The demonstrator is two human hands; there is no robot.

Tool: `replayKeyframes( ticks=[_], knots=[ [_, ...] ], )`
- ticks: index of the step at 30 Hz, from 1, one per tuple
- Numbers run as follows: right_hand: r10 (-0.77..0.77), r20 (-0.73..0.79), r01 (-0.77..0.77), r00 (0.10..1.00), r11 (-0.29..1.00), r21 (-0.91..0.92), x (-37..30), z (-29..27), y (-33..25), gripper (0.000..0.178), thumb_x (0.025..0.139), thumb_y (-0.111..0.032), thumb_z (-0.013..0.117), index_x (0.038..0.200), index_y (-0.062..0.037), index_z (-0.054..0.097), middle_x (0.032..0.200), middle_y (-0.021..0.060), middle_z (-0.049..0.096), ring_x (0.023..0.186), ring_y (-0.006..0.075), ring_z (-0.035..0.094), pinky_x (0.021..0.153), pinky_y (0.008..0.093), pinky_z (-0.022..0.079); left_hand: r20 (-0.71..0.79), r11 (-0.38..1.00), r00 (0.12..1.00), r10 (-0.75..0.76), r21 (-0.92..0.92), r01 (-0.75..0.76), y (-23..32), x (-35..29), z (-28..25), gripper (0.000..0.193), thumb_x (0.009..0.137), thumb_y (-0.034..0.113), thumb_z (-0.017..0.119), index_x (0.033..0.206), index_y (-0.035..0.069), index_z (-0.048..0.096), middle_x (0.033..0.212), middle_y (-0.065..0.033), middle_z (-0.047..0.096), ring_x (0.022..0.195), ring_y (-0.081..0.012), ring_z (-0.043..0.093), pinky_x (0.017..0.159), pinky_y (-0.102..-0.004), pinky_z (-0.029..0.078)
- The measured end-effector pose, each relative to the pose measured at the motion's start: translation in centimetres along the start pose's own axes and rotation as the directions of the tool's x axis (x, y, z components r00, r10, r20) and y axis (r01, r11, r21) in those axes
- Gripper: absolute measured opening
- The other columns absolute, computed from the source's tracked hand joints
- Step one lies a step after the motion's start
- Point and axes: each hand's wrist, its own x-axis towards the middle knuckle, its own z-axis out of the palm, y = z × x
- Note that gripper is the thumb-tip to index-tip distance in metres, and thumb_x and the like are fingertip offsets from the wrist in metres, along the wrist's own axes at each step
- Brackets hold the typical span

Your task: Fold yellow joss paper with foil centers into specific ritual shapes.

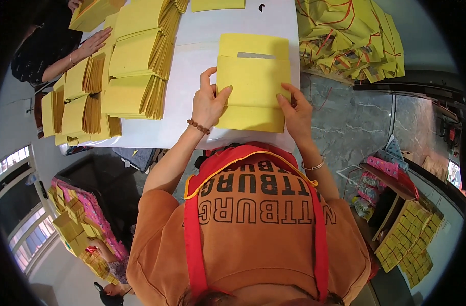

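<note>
A flat yellow paper bag (253, 84) is held over the white table, its long sides running away from me. Creases cross it near the top and bottom, and a narrow grey strip (256, 55) lies across its upper part. My left hand (210, 102) grips its left edge, thumb on the front face and fingers behind. On the opposite edge my right hand (295, 108) pinches it the same way, with the thumb in front. The fingertips behind the paper are hidden.
Stacks of folded yellow paper bags (136, 53) stand on the table's left, where a co-worker's hand (92, 43) rests. Another yellow piece (217, 4) lies at the far edge, near a small black scrap (262, 7). Yellow bags with red cords (355, 41) are heaped at right.
</note>
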Motion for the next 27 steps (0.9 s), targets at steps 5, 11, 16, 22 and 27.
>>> replayKeyframes(
  ticks=[5, 11, 16, 22, 27],
  knots=[
    [-0.020, -0.019, 0.019, 1.000, 0.999, -0.045, 0.1, 0.2, 0.4, 0.028, 0.082, -0.007, 0.061, 0.109, 0.0001, 0.058, 0.069, -0.0010, 0.052, 0.059, 0.0052, 0.043, 0.053, 0.0204, 0.037, 0.007, 0.987, 1.000, -0.010, 0.163, 0.009, 1.7, -0.1, -0.3, 0.056, 0.081, 0.018, 0.060, 0.128, 0.004, 0.033, 0.055, -0.0053, 0.055, 0.046, -0.0200, 0.053, 0.044, -0.0323, 0.039],
    [-0.027, -0.028, 0.025, 0.999, 0.998, -0.062, 0.1, 0.4, 0.7, 0.029, 0.083, -0.006, 0.060, 0.112, 0.0006, 0.057, 0.069, -0.0042, 0.048, 0.059, 0.0035, 0.039, 0.051, 0.0184, 0.034, -0.069, 0.588, 0.796, 0.601, 0.714, -0.381, 2.3, -0.3, -0.6, 0.050, 0.079, 0.024, 0.064, 0.123, 0.010, 0.047, 0.108, -0.0132, 0.055, 0.096, -0.0265, 0.052, 0.080, -0.0385, 0.040],
    [-0.091, -0.027, 0.087, 0.995, 0.988, -0.125, 0.1, 0.3, 0.9, 0.030, 0.083, -0.005, 0.059, 0.112, 0.0006, 0.057, 0.069, -0.0040, 0.048, 0.060, 0.0034, 0.041, 0.052, 0.0187, 0.035, 0.224, 0.506, 0.730, 0.646, 0.590, -0.629, 3.8, 0.2, 2.1, 0.045, 0.080, 0.026, 0.061, 0.121, 0.011, 0.050, 0.124, -0.0137, 0.045, 0.118, -0.0315, 0.038, 0.094, -0.0438, 0.030],
    [-0.046, -0.044, 0.044, 0.998, 0.998, -0.048, 0.0, 0.4, 0.8, 0.028, 0.079, -0.007, 0.060, 0.106, -0.0001, 0.059, 0.081, 0.0117, 0.063, 0.063, 0.0143, 0.058, 0.060, 0.0271, 0.046, 0.406, 0.347, 0.724, 0.558, 0.678, -0.648, 1.7, 0.4, 3.6, 0.044, 0.085, 0.033, 0.054, 0.125, 0.014, 0.048, 0.129, -0.0132, 0.042, 0.121, -0.0317, 0.035, 0.098, -0.0457, 0.028],
    [-0.188, -0.028, 0.165, 0.982, 0.916, -0.366, -0.3, 0.0, -0.7, 0.038, 0.077, -0.014, 0.065, 0.112, -0.0054, 0.056, 0.112, 0.0134, 0.053, 0.093, 0.0217, 0.055, 0.075, 0.0339, 0.044, 0.410, 0.345, 0.726, 0.553, 0.680, -0.647, 0.9, 0.4, 3.9, 0.044, 0.086, 0.038, 0.051, 0.124, 0.016, 0.049, 0.133, -0.0147, 0.038, 0.123, -0.0335, 0.031, 0.099, -0.0507, 0.024]
  ],
)
